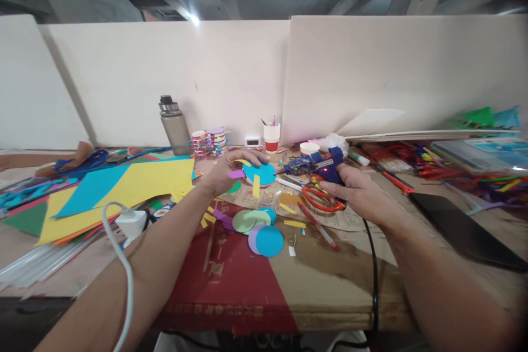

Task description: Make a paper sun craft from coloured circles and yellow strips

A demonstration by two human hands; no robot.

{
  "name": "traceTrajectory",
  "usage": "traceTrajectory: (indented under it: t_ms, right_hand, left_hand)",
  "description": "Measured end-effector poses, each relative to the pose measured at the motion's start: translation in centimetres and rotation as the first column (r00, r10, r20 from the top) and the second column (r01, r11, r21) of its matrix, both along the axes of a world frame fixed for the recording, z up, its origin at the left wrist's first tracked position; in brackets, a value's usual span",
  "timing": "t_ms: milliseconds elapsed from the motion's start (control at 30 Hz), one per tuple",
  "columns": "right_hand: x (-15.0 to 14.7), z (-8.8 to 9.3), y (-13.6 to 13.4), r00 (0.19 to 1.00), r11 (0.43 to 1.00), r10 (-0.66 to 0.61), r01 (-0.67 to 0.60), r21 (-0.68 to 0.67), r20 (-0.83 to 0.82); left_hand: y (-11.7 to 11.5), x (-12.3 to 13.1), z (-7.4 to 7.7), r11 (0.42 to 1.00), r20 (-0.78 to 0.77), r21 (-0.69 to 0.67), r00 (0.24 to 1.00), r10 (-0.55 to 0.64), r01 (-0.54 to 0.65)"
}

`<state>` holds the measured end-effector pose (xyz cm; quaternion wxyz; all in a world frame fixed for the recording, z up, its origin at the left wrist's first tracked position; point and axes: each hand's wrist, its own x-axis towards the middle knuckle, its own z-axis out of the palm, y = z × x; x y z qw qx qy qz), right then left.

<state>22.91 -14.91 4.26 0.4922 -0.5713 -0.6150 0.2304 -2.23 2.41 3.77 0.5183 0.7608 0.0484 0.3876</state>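
Note:
My left hand (241, 162) grips a blue paper disc (260, 174) that has yellow and purple paper strips around its edge. My right hand (350, 184) is closed around a dark blue glue gun (328, 168), its red light lit. The nozzle points left and ends close to the disc's right edge; whether it touches, I cannot tell. Below my hands lie loose green paper discs (246, 221), another blue disc (269, 241), yellow strips (294, 224) and a red pen (319, 228). Orange-handled scissors (322, 201) rest under the glue gun.
Coloured paper sheets (140, 184) and a white plug (131, 225) are at left. A grey bottle (175, 126), decorated paper stacks (208, 143) and a pen cup (271, 137) stand at the back. A black phone-like slab (466, 231) lies right; the gun's black cord (373, 275) hangs over the edge.

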Motion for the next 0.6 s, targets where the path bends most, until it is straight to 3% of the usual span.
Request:
traceTrajectory:
  t_ms: [267, 467, 600]
  right_hand:
    - [0.6, 0.3, -0.3, 0.993, 1.0, 0.016, -0.016, 0.003, 0.113]
    - [1.9, 0.3, 0.3, 0.995, 0.995, -0.096, 0.097, -0.014, 0.032]
    - [5.0, -0.8, 2.2, 0.946, 0.957, -0.292, 0.289, -0.037, -0.14]
  left_hand:
    - [0.1, 0.2, 0.0, 1.0, -0.015, 0.0, 1.0, -0.028, 0.028]
    - [-1.1, 1.1, 0.6, 0.984, 0.124, -0.037, 0.976, 0.178, -0.175]
    - [-1.2, 1.9, 0.1, 0.951, 0.009, -0.148, 0.961, 0.277, -0.273]
